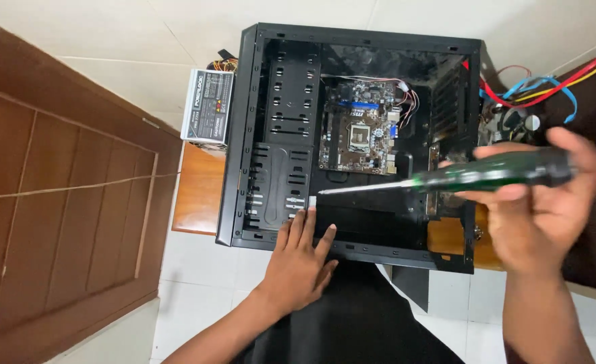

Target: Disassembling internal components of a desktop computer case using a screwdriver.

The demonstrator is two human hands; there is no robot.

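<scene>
Two hands busy over an open black PC case (244, 135) lying on its side on a wooden surface (197, 195). Left hand (301, 259) lies flat, fingers spread, on the near case edge, tips next to a small white piece (312, 201) by the drive bay; it may be pinching that piece, hard to tell. Right hand (541, 202) is wrapped around the green handle of a screwdriver (446, 178), shaft pointing left, tip just short of the white piece. Motherboard (359, 128) sits mounted at the far side, power supply (208, 104) outside on the left, loose cables (534, 91) far right. Looks like the aligning stage; tip needs seating squarely before any turn.
</scene>
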